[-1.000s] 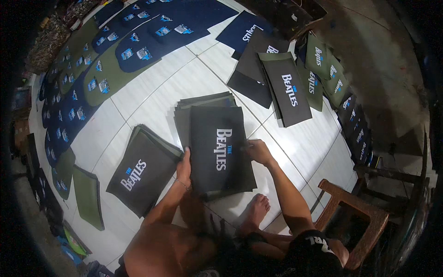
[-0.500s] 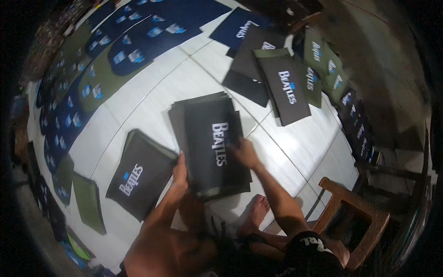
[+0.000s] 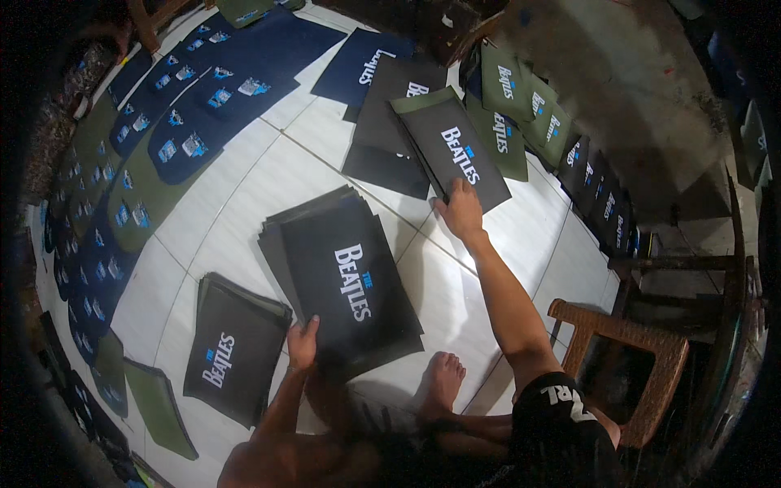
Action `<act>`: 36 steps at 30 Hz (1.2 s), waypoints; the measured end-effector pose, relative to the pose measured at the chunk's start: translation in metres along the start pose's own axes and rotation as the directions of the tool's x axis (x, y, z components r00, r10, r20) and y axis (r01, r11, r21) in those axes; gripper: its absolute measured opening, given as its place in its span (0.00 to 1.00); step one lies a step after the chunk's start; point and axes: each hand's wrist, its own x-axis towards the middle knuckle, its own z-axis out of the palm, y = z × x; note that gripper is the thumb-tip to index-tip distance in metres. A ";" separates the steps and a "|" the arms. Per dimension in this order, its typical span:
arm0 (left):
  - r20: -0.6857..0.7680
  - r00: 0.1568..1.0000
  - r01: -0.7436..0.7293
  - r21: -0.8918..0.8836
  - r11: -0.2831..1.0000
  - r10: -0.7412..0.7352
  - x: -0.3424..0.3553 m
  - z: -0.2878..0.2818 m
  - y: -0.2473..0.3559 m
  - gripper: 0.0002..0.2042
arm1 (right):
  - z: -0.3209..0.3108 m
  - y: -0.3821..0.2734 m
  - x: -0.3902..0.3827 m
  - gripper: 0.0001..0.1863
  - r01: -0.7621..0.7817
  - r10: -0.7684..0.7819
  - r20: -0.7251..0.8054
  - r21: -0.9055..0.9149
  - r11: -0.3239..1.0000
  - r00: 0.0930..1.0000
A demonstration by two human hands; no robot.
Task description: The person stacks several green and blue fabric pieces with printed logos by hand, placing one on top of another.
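Note:
My left hand (image 3: 303,340) grips the lower left edge of the central stack of dark grey printed sheets (image 3: 382,293), which lies fanned on the white tile floor (image 3: 203,220). My right hand (image 3: 460,207) reaches up and right, fingers bent onto the near edge of a second dark printed stack with an olive layer (image 3: 423,126). That stack rests over other dark sheets (image 3: 374,154). A separate printed stack (image 3: 244,325) lies left of my left hand. All three stacks carry white and blue lettering.
Navy and olive pieces with small blue prints (image 3: 268,49) spread across the left and back. Olive printed sheets (image 3: 508,65) and a dark row (image 3: 610,211) line the right. A brown stool (image 3: 651,350) stands lower right beside a bare foot (image 3: 443,378). A thin olive stack (image 3: 159,407) lies lower left.
My right hand has left the central stack and moved up and right to the other stack. My left hand stays at the central stack's edge. The whole view has shifted.

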 end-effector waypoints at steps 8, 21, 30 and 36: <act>0.020 0.999 0.029 -0.006 1.000 -0.029 0.007 -0.011 -0.017 0.14 | 0.029 0.015 0.043 0.11 0.100 -0.104 -0.083 -0.056 0.993 0.991; 0.102 0.985 0.150 -0.146 0.978 -0.136 0.001 0.008 0.009 0.13 | 0.027 0.106 0.092 0.31 -0.101 0.003 -0.454 -0.193 0.976 0.891; -0.033 0.986 0.165 -0.018 0.986 -0.165 0.003 -0.004 0.009 0.19 | 0.008 0.137 0.113 0.19 -0.272 0.249 0.274 0.049 0.961 0.929; -0.017 0.988 0.153 -0.085 0.985 -0.155 0.006 -0.013 -0.007 0.18 | -0.025 0.055 0.056 0.18 -0.337 0.013 0.344 0.911 0.237 0.939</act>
